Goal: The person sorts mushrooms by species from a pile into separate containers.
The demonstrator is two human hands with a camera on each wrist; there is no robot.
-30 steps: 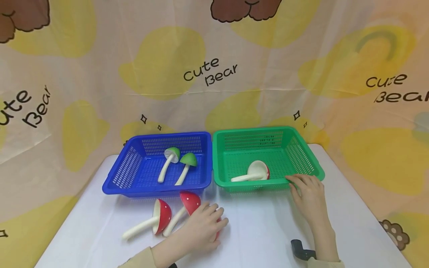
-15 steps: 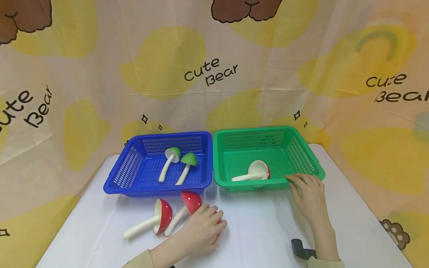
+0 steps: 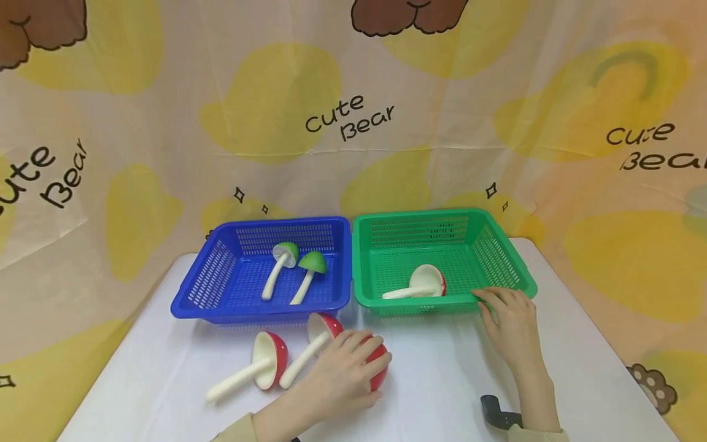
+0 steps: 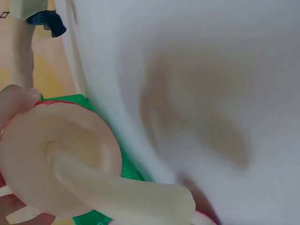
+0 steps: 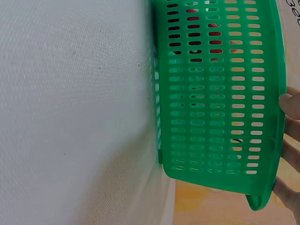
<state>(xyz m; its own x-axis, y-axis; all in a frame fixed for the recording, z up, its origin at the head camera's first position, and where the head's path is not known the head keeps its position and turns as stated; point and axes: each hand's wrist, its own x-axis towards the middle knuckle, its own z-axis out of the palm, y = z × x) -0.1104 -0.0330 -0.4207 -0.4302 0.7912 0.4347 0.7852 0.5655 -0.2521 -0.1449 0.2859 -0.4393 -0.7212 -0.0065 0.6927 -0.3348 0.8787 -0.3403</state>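
Note:
My left hand (image 3: 345, 374) holds a toy mushroom (image 4: 126, 194) by its red cap, thumb at the rim and fingers round the far side. Its cream underside and thick pale stem fill the lower left of the left wrist view, while the head view shows only part of the cap. Two more red-capped mushrooms lie beside that hand: one (image 3: 317, 341) partly behind the fingers, another (image 3: 256, 365) farther left. My right hand (image 3: 510, 325) grips the front rim of the green basket (image 3: 420, 305); in the right wrist view, the thumb (image 5: 291, 105) lies over the rim.
One red-capped mushroom (image 3: 425, 283) rests inside the green basket. Against its left side stands a blue basket (image 3: 265, 314) with two green-capped mushrooms (image 3: 312, 264). A patterned cloth (image 3: 353, 178) hangs behind the white table (image 3: 436, 393). A black strap piece (image 3: 497, 414) sits by the right wrist.
My left hand has shifted a little right with the mushroom, more of whose red cap now shows. The two mushrooms beside it have turned, baring more underside. My right hand stays on the rim.

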